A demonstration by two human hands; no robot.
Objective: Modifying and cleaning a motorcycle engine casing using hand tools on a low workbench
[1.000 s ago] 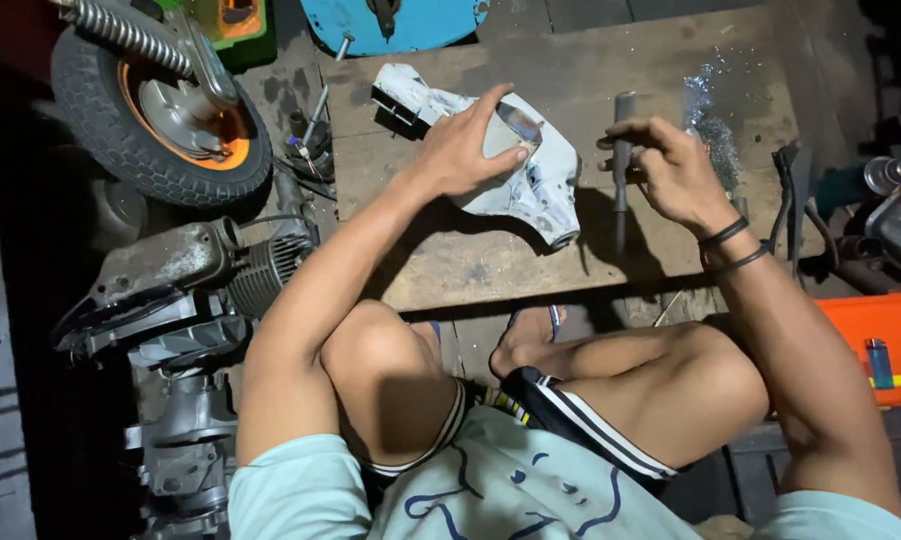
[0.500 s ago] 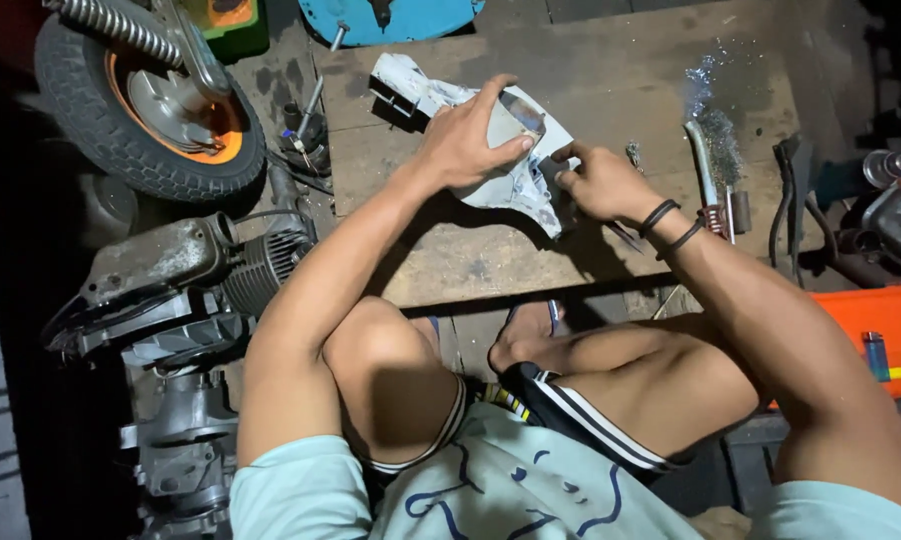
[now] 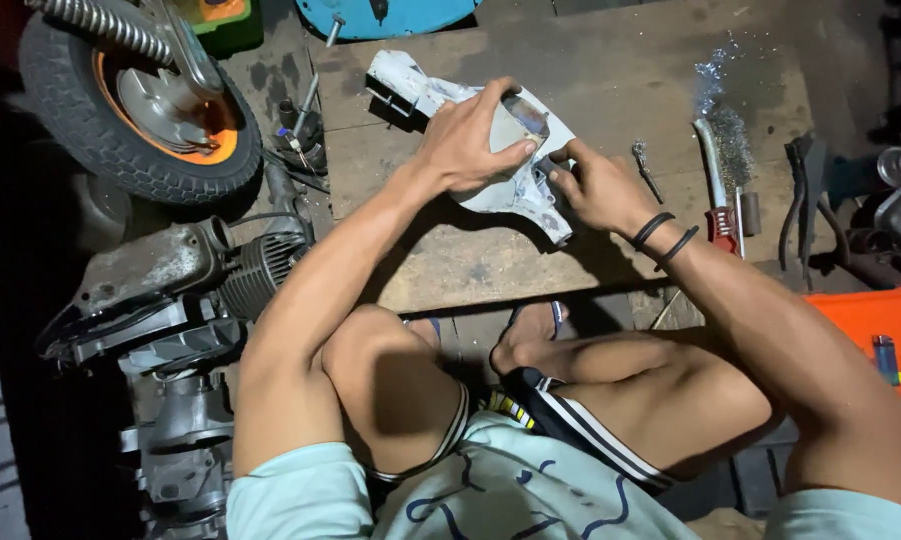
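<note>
A pale grey cast-metal engine casing (image 3: 422,92) lies on a worn wooden board (image 3: 610,70) in front of me. My left hand (image 3: 467,147) is clamped over its middle, fingers wrapped round a round opening. My right hand (image 3: 595,187) touches the casing's right lower edge with its fingertips; I cannot tell if it holds anything small. Two black bands circle the right wrist. A metal file with a red handle (image 3: 712,180) lies on the board to the right of that hand, with a small bolt-like tool (image 3: 644,166) between them.
A small tyre with an orange rim (image 3: 130,120) stands at the upper left. A dirty engine block (image 3: 170,290) lies on the floor at left. Pliers (image 3: 798,190) and dark metal parts sit at right, an orange toolbox (image 3: 875,335) below them. A blue panel (image 3: 390,15) lies at the top.
My right hand has let go of the file, which now lies on the board, and has moved left onto the casing. The left hand has kept its grip.
</note>
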